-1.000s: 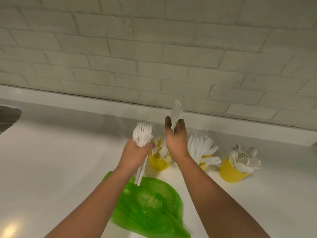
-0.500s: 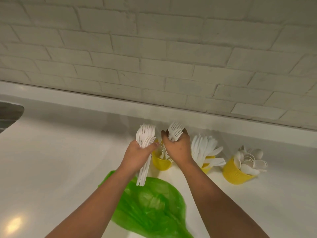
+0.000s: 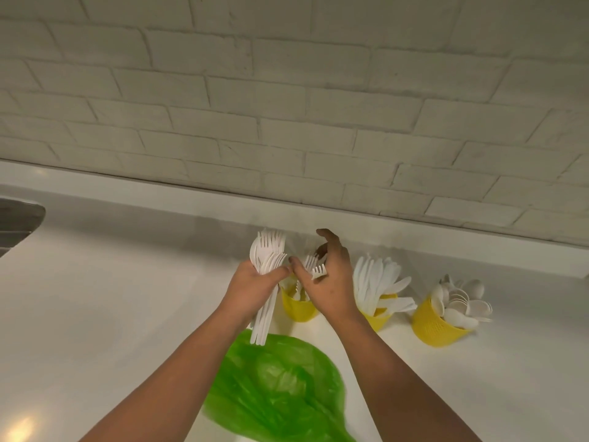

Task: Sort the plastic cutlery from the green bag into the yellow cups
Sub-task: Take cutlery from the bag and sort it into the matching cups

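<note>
My left hand [image 3: 255, 282] grips a bundle of white plastic forks [image 3: 267, 260], tines up, handles hanging down over the green bag [image 3: 280, 384]. My right hand [image 3: 331, 282] hovers over the left yellow cup [image 3: 298, 309] with thumb and fingers spread apart. A few forks [image 3: 314, 266] stand in that cup in front of its palm. The middle yellow cup [image 3: 377, 319] holds white knives [image 3: 373, 282]. The right yellow cup [image 3: 435, 327] holds white spoons [image 3: 459, 301]. The bag lies flat on the counter between my forearms.
The white counter [image 3: 111, 314] runs back to a white brick wall [image 3: 287, 106]. A steel sink edge [image 3: 19, 218] shows at the far left. The three cups stand in a row near the wall.
My right hand came down from head height with its forks to the left cup and its fingers spread. The left hand kept its bundle in place.
</note>
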The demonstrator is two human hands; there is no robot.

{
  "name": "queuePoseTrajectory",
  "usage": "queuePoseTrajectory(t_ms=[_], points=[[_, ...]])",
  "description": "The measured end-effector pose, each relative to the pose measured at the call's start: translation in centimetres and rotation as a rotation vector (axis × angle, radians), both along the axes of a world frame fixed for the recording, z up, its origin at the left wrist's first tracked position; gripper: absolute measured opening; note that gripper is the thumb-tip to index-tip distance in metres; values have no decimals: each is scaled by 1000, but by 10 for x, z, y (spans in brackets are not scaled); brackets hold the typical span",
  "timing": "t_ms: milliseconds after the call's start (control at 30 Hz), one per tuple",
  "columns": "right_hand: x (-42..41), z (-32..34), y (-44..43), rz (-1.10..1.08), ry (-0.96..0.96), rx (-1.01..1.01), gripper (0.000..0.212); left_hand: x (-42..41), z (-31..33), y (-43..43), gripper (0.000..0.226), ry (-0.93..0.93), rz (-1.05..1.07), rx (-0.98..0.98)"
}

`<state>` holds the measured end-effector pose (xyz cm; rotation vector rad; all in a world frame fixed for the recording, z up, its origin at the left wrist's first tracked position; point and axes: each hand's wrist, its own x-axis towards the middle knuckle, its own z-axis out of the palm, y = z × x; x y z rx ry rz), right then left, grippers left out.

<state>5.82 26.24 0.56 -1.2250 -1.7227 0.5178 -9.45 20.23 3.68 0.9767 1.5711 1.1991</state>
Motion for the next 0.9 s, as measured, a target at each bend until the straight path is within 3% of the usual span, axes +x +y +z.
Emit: queuePoseTrajectory(t_ms=[167, 300, 400, 567, 733, 833, 900], points=[[-1, 2, -2, -3, -86, 70, 50, 2, 0, 0, 10, -7, -17, -9], [-1, 14, 2, -23, -6, 16, 76, 3, -3, 1, 6, -64, 22, -10], [-2, 29, 1, -35, 157, -41, 95, 6, -4, 1, 9, -110, 60, -13], [-2, 28, 4, -63, 263, -29, 78, 10, -2, -1, 12, -136, 59, -13], [1, 9, 13, -28, -114, 240, 21, 10, 2, -5, 12, -187, 49, -10], [-2, 2, 14, -24, -477, 531, 36, 9, 5, -6, 15, -227, 39, 1], [-5, 4, 10, 0, -423, 456, 44, 6, 8, -7, 16, -271, 37, 8]])
